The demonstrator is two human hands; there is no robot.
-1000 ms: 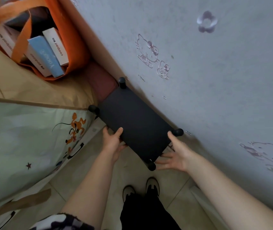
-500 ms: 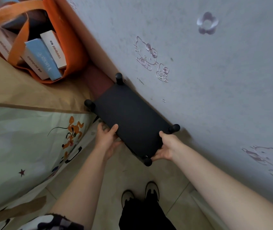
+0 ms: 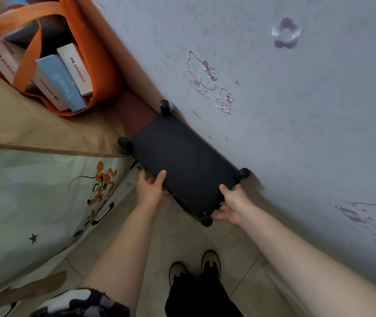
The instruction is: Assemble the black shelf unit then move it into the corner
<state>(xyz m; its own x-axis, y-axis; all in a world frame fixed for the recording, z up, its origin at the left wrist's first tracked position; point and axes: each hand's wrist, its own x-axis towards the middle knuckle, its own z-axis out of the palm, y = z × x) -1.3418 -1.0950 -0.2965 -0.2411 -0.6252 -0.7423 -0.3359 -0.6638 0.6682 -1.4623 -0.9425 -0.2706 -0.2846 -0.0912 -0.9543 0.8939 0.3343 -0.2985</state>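
Black shelf unit (image 3: 183,167) — orange bag (image 3: 95,65) — grey wall (image 3: 296,110), faint cartoon-cat prints, possibly purple.

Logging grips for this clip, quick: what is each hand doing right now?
Left hand: grips the long front edge of the black shelf unit, thumb on top.
Right hand: grips the shelf's near short end, thumb on top, fingers underneath.

Dim, flat indoor light, cool grey cast. Soft shadow hugs the wall (image 3: 296,110) beside the black shelf unit (image 3: 182,165), whose top shows no detail. No glare. Wide-angle bending at edges; forearms stretch near the bottom. Slight softness throughout, corners mushier.
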